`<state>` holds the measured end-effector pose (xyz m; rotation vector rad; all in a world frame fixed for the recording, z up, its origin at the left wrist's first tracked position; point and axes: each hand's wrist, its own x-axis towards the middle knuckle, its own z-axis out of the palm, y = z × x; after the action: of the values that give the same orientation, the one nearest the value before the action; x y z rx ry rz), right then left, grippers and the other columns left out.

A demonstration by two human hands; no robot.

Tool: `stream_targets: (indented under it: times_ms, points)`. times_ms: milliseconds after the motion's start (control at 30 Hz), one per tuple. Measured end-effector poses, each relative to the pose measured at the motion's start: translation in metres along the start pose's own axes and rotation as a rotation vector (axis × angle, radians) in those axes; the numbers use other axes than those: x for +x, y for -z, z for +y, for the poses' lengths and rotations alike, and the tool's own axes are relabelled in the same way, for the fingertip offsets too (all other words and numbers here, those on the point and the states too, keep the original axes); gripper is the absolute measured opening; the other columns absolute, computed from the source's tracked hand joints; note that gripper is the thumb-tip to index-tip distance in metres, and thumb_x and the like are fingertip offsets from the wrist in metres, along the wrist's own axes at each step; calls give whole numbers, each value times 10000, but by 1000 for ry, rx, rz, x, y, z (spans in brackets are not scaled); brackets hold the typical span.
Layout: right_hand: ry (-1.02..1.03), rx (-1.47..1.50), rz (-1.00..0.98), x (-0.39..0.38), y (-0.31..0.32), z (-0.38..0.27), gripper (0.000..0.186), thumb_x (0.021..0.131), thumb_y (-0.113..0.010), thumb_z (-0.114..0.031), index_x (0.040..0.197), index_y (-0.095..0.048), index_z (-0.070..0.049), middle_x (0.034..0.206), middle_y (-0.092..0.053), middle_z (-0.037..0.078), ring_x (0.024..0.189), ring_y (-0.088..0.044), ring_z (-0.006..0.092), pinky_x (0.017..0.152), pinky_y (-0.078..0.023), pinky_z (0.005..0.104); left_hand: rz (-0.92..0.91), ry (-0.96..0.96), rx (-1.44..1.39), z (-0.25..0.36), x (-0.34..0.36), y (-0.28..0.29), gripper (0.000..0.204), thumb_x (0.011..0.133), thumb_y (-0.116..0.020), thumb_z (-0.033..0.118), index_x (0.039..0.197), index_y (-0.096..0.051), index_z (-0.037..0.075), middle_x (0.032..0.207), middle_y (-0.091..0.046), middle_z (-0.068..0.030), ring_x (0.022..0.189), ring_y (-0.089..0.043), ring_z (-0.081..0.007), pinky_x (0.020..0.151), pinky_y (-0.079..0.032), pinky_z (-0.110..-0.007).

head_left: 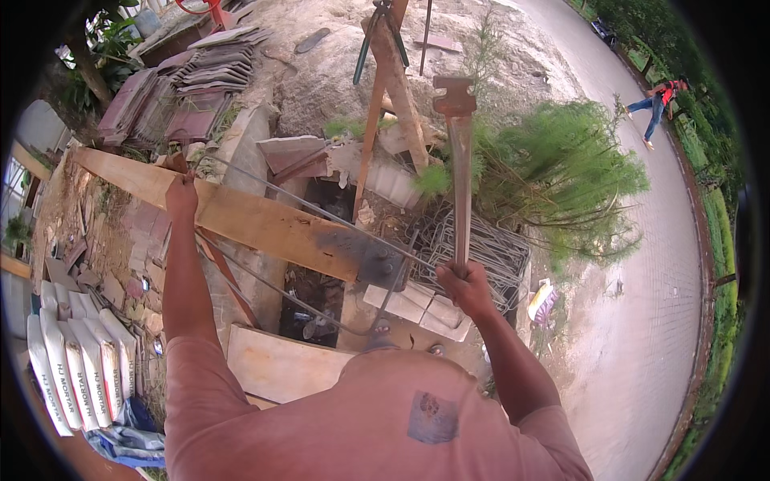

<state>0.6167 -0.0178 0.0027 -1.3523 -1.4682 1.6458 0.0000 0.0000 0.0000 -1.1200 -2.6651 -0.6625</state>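
Observation:
In the head view, my right hand (467, 289) is wrapped round the lower shaft of a long steel bar-bending wrench (461, 176). Its rusty, notched head points up and away from me. A thin steel rod (309, 207), bent into a long open rectangle, lies across a wooden plank (257, 228). My left hand (183, 194) is closed at the rod's left end, over the plank; the exact grip is partly hidden by my fingers. The plank's right end is blackened and carries small metal pegs (387, 260), where the rod passes close by.
A pile of bent steel stirrups (481, 248) lies beyond my right hand, by a feathery green bush (561, 176). Stacked tiles (216, 68) stand far left, mortar bags (84, 361) near left. Below the plank is a dark pit (309, 301). A person (656, 104) walks on the paved road.

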Motion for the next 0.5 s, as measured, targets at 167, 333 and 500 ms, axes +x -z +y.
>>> stream_targets:
  times_ms: [167, 333, 500]
  points:
    - [-132, -155, 71, 10, -17, 47, 254, 849, -680, -255, 753, -628, -25, 598, -517, 0, 541, -464, 82, 497, -368, 287, -85, 100, 113, -14, -46, -33, 434, 932, -507, 436, 1001, -625, 24, 986, -658, -244, 957, -618, -427, 784, -480, -509]
    - [-207, -195, 57, 15, -15, 59, 263, 842, -684, -258, 741, -609, -27, 590, -523, 8, 509, -484, 96, 463, -379, 300, -62, 46, 218, -2, -50, -50, 343, 903, -547, 378, 993, -643, 61, 993, -654, -191, 931, -632, -405, 782, -490, -518]
    - [-176, -152, 76, 10, -17, 64, 253, 836, -678, -247, 734, -602, -29, 545, -496, 3, 454, -457, 83, 411, -348, 287, -33, -10, 405, 16, -46, -54, 236, 877, -587, 312, 989, -662, 118, 1001, -648, -117, 1039, -600, -326, 836, -481, -492]
